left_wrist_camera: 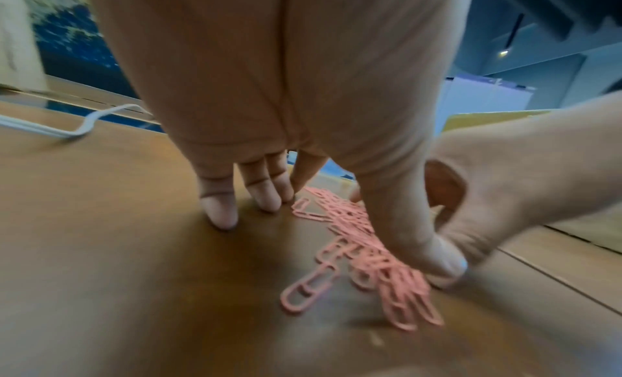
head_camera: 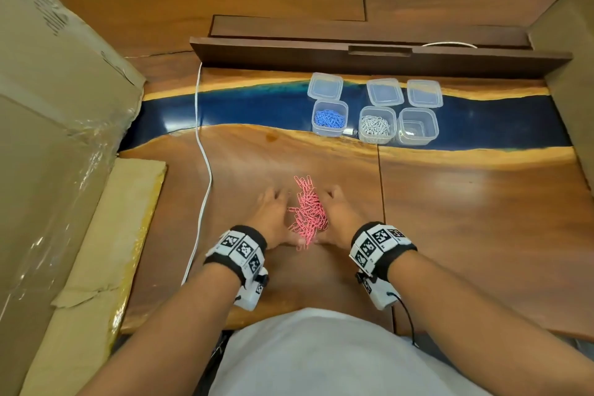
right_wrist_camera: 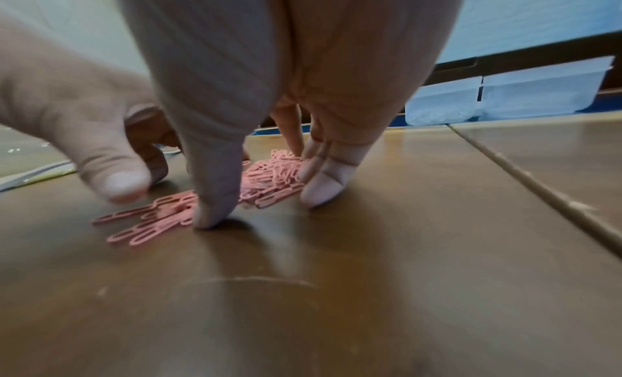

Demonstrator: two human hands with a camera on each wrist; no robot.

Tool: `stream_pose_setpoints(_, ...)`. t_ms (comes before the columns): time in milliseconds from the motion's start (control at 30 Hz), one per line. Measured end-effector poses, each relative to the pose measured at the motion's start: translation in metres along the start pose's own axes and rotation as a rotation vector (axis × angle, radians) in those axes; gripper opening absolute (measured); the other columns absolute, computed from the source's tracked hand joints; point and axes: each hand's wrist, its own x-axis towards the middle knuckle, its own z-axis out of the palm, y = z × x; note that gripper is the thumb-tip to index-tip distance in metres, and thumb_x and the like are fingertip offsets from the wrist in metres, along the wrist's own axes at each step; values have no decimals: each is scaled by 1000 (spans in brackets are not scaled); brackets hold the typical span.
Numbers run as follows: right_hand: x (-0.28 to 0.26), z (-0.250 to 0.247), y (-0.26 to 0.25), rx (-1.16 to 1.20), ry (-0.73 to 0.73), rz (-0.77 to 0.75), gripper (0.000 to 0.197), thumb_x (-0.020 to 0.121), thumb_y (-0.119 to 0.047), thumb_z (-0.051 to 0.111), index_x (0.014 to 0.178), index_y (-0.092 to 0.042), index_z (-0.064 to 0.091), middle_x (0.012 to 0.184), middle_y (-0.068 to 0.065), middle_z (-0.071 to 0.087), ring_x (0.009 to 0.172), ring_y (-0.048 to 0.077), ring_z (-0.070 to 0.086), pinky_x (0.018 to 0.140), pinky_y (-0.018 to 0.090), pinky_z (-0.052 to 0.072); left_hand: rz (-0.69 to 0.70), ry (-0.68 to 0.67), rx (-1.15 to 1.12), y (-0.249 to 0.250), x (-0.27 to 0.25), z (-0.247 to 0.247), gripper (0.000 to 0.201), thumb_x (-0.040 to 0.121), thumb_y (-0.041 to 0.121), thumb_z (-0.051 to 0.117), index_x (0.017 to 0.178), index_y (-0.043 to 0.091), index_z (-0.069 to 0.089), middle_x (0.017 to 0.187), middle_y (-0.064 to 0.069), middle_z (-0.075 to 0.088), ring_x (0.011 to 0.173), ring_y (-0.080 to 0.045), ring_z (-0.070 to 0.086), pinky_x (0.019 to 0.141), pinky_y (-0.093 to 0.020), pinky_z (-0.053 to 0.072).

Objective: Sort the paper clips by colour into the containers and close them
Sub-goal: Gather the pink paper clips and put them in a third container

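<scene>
While both hands stood on the glossy brown wooden table (head_camera: 450,219), the heap of pink wire paper clips (head_camera: 307,209) lay between them as a narrow ridge; its long axis ran away from the person, toward the containers. The left hand (head_camera: 271,214) flanked the ridge on one side and the right hand (head_camera: 340,210) on the other, so both were equally near it; the fingers (left_wrist_camera: 218,210) of each were fairly straight with their tips on the wood, touching the clips and pinching none, and the two thumbs almost met at the near end. The empty clear square plastic container (head_camera: 417,126) stood well apart beyond the heap and a little to the right, so I judge the right hand had the shorter way to it. Beside it stood the clear container of white clips (head_camera: 376,125) and the clear container of blue clips (head_camera: 329,118); the three clear lids (head_camera: 385,92) lay behind them, not yet put on.
</scene>
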Motion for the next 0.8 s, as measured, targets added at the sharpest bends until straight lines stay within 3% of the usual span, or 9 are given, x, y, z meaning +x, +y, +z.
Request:
stream_pose_setpoints(100, 3, 2, 3, 116, 42, -8, 99, 65, -32, 85, 146, -20, 30, 137, 3, 35, 112, 25, 54, 95, 39, 50, 108, -46, 72, 4, -1, 12, 126, 57, 49, 86, 152, 15, 11, 142, -6, 29, 131, -24, 29, 111, -40, 33)
stream_pose_setpoints(167, 2, 2, 7, 125, 29, -2, 101, 63, -34, 86, 146, -24, 31, 135, 0, 36, 110, 22, 54, 95, 38, 50, 152, -9, 154, 3, -1, 13, 124, 59, 50, 85, 152, 16, 10, 142, -5, 30, 129, -24, 33, 107, -38, 37)
stream_pose_setpoints(233, 0, 5, 6, 116, 27, 19, 96, 64, -35, 85, 145, -29, 34, 133, -1, 38, 109, 21, 54, 95, 38, 50, 177, 36, 123, 6, 3, 12, 111, 65, 46, 83, 150, 16, 19, 141, -4, 34, 126, -24, 41, 102, -37, 42)
stream_pose_setpoints(300, 2, 9, 2, 140, 85, 32, 79, 71, -31, 81, 140, -32, 44, 124, -1, 43, 107, 22, 56, 94, 37, 50, 199, 69, 55, 11, 8, 10, 91, 71, 40, 80, 145, 19, 33, 132, -3, 43, 115, -25, 52, 93, -38, 48)
stream_pose_setpoints(400, 5, 8, -6, 149, 164, 45, 50, 82, -17, 71, 129, -26, 58, 122, 3, 52, 110, 25, 56, 93, 30, 46, 207, 107, 47, 15, 15, 7, 56, 80, 30, 74, 131, 17, 53, 118, -5, 53, 103, -26, 58, 84, -36, 49)
stream_pose_setpoints(500, 5, 1, -12, 74, 169, 51, 35, 89, -12, 62, 122, -21, 64, 117, 8, 59, 106, 27, 58, 82, 26, 42, 224, 140, 40, 18, 17, 5, 30, 85, 21, 68, 114, 16, 64, 107, -8, 60, 96, -28, 60, 82, -38, 50)
stream_pose_setpoints(633, 6, -5, -15, 80, 178, 66, 22, 90, -14, 60, 108, -18, 72, 101, 9, 69, 95, 27, 63, 76, 29, 48, 210, 167, -1, 19, 18, 2, 18, 86, 17, 64, 101, 22, 73, 91, -6, 66, 86, -26, 62, 75, -38, 53)
stream_pose_setpoints(700, 6, -9, -14, 78, 173, 102, 18, 91, -16, 60, 102, -17, 74, 94, 8, 71, 89, 23, 64, 69, 25, 44, 175, 162, -20, 18, 18, 0, 13, 86, 21, 65, 94, 23, 75, 84, -5, 67, 80, -26, 63, 71, -38, 53)
stream_pose_setpoints(800, 4, -15, -14, 96, 178, 113, 16, 90, -19, 63, 99, -16, 76, 90, 6, 71, 84, 21, 62, 68, 25, 43, 131, 167, -120, 16, 16, -6, 8, 84, 24, 70, 89, 22, 77, 77, 0, 67, 70, -19, 61, 65, -30, 51)
